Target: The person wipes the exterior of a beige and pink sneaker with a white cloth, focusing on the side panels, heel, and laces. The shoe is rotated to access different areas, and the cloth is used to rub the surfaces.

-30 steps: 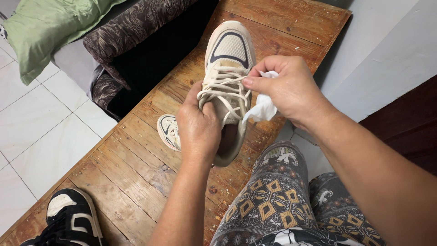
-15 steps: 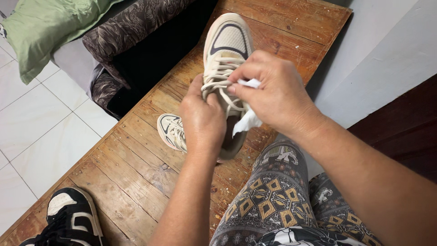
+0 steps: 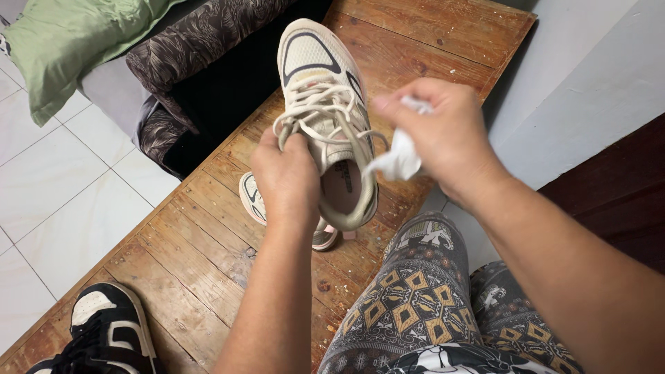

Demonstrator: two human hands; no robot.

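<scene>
Above the worn wooden platform (image 3: 208,242), the left hand (image 3: 287,180) gripped a cream sneaker (image 3: 325,104) by its inner side and laces, toe pointing away, holding it clear of the boards. Beside it, the right hand (image 3: 443,135) had its fingers pinched around a crumpled white wipe (image 3: 400,159), close to the shoe's outer side but not plainly touching it. Judging by its look, the upper seemed fairly clean, though the far side was hidden. Its mate (image 3: 253,197) lay beneath on the wood, seemingly untouched, and a black-and-white sneaker (image 3: 104,329) sat near the corner.
</scene>
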